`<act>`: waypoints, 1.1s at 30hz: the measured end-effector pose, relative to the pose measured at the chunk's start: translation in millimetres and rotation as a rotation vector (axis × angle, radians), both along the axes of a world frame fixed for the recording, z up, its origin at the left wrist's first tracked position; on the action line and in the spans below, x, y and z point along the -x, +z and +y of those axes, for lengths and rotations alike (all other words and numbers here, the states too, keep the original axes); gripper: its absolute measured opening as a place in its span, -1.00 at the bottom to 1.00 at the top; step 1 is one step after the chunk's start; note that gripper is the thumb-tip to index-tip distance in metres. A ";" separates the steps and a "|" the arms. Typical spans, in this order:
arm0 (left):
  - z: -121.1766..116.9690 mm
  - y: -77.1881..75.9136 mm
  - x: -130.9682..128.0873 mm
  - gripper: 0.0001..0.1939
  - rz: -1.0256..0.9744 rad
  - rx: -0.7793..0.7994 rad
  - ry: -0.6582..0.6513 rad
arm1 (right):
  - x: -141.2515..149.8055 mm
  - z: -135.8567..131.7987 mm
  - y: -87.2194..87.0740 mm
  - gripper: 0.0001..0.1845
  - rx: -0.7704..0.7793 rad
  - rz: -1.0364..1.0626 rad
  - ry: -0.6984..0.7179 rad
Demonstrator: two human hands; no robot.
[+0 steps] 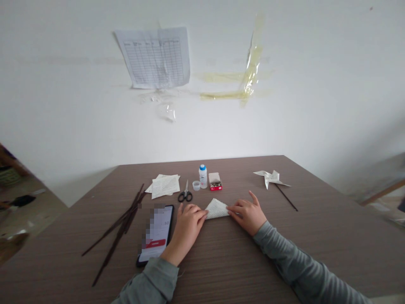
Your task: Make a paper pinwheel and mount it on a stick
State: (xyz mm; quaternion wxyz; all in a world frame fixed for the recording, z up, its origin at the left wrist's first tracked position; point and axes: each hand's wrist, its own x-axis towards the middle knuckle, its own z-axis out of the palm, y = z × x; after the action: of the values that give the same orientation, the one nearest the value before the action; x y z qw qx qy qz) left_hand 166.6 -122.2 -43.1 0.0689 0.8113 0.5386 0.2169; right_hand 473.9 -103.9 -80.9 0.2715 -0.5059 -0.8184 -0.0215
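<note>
A sheet of printed paper [217, 209], folded into a triangle with its peak pointing away from me, lies on the brown table. My left hand [189, 223] pinches the left corner between thumb and fingers. At the right corner, my right hand [247, 213] grips the paper the same way, its index finger raised. Just beyond the paper stand a small white bottle with a blue cap [203, 177], a little clear cup [196, 185] and an open red box of small metal pieces [215, 184]. Black-handled scissors [185, 195] lie to their left.
Paper squares [165, 185] are stacked at the back left. Dark thin sticks [118, 228] lie crossed at the left, beside a phone [156, 236] with a lit screen. A paper pinwheel [270, 178] on a stick rests at the right. A white wall [215, 135] stands behind the table.
</note>
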 end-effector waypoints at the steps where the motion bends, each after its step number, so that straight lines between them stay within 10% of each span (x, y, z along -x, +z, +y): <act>1: -0.2 0.3 -0.2 -0.63 0.001 0.003 0.003 | 0.8 -0.2 -0.4 -0.70 0.002 -0.009 -0.012; 33: -4.2 10.0 -6.4 -0.67 0.031 0.039 0.042 | 11.2 -3.3 4.9 -0.73 -0.005 0.031 -0.037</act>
State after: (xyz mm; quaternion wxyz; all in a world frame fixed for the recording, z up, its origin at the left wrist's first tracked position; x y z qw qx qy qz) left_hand 173.0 -126.3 -33.1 0.0720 0.8016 0.5606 0.1950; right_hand 462.7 -107.2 -76.0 0.2849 -0.5208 -0.8044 -0.0206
